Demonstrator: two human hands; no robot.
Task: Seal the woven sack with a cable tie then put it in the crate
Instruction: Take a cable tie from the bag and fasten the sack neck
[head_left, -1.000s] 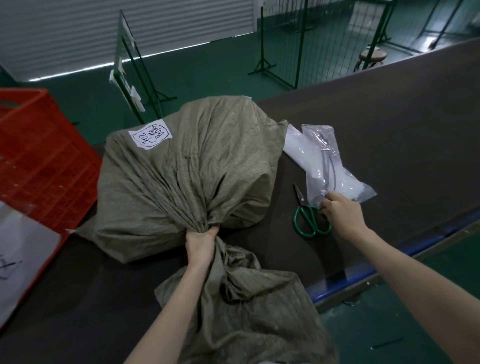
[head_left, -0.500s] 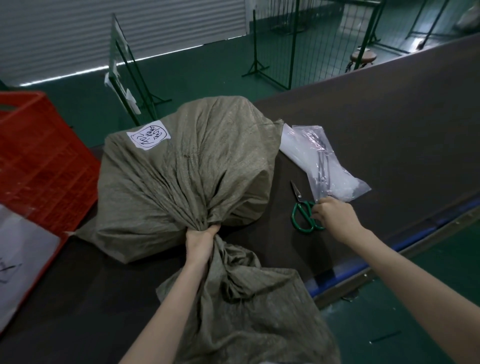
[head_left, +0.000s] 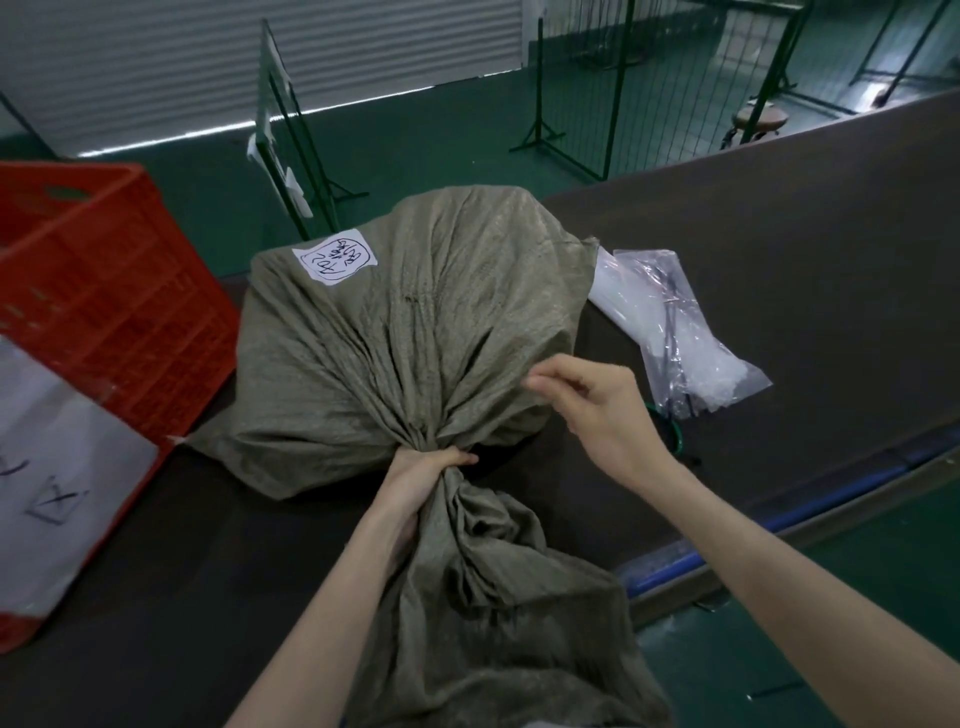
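Note:
A grey-green woven sack lies full on the dark table, with a white handwritten label on top. My left hand grips its gathered neck, and the loose mouth trails toward me. My right hand hovers over the sack's right side with thumb and forefinger pinched; no cable tie shows between them. A clear plastic bag of white cable ties lies to the right of the sack. The red crate stands at the left, touching the sack's corner.
Green scissor handles peek out behind my right wrist. A white paper sheet is taped to the crate's near side. The table's blue-trimmed edge runs at the right. Green fence stands and a stool are on the floor beyond.
My right hand left the bag of cable ties and the scissors and moved left and up over the sack, fingers pinched. The left hand kept its grip on the neck.

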